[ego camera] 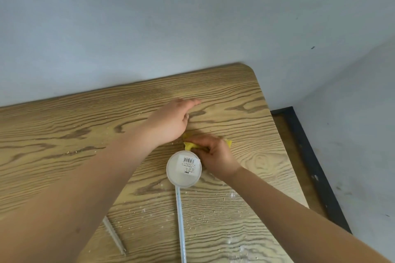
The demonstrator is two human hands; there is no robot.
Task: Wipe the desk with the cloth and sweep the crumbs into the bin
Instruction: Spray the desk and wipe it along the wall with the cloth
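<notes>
My right hand (215,153) is closed over a small yellow cloth (189,145) and presses it on the wood-grain desk (64,126) near the middle right. Only the cloth's edges show beside my fingers. My left hand (171,119) lies just beyond the cloth, fingers together and stretched toward the back, palm on edge against the desk, holding nothing. Pale crumbs (72,152) are scattered on the left, and more lie across the near part of the desk (192,215). No bin is in view.
A round white plastic lid-like piece (183,168) with a barcode label lies just in front of my right hand, and a long white handle (180,224) runs from it toward me. A thin grey stick (114,235) lies near the front. A wall stands behind, and a dark frame (312,166) lies beyond the desk's right edge.
</notes>
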